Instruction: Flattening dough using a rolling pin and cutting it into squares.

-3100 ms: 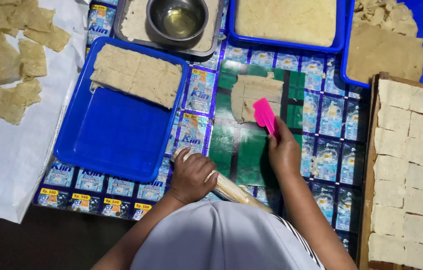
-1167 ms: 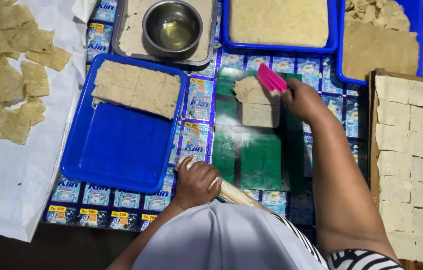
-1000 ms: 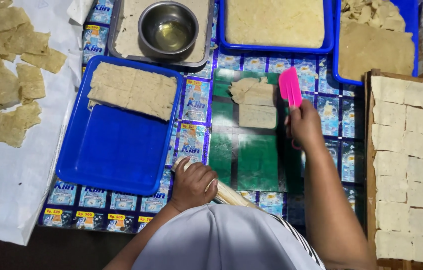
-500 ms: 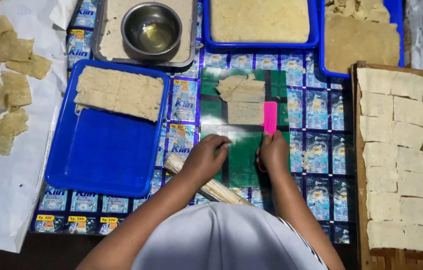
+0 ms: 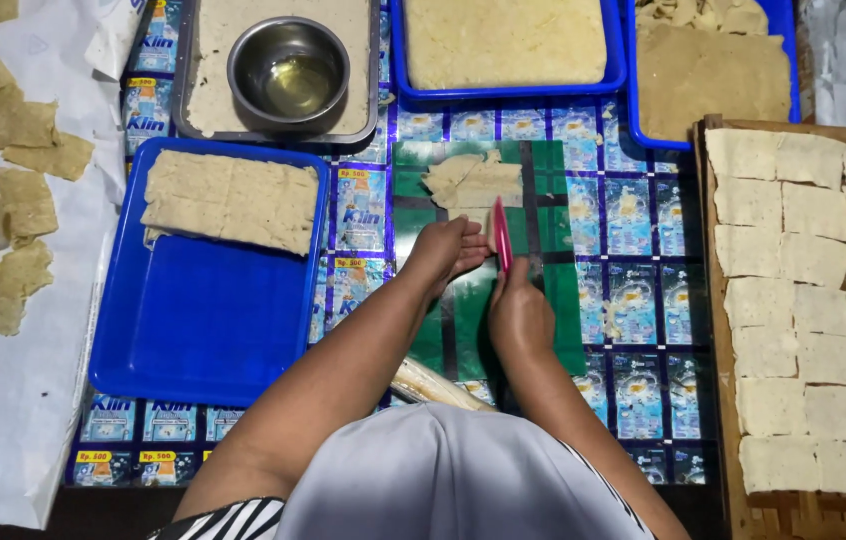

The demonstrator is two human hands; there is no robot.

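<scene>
Pink plastic is showing edge-on where the scraper point(image 5: 502, 236) is standing upright in the right hand point(image 5: 520, 318), whose fingers are curling closed around its lower end. The left hand point(image 5: 446, 252) is lying just beside the blade, fingers loosely extended and holding nothing, tips touching the pale dough sheet point(image 5: 473, 183). That dough is sitting on the green mat point(image 5: 553, 300) at the centre of the table. A rolling pin point(image 5: 438, 383) is lying near the person's body. 1 blue tray point(image 5: 208, 325) is carrying cut dough at left; a metal bowl point(image 5: 289, 74) is holding oil behind it.
</scene>
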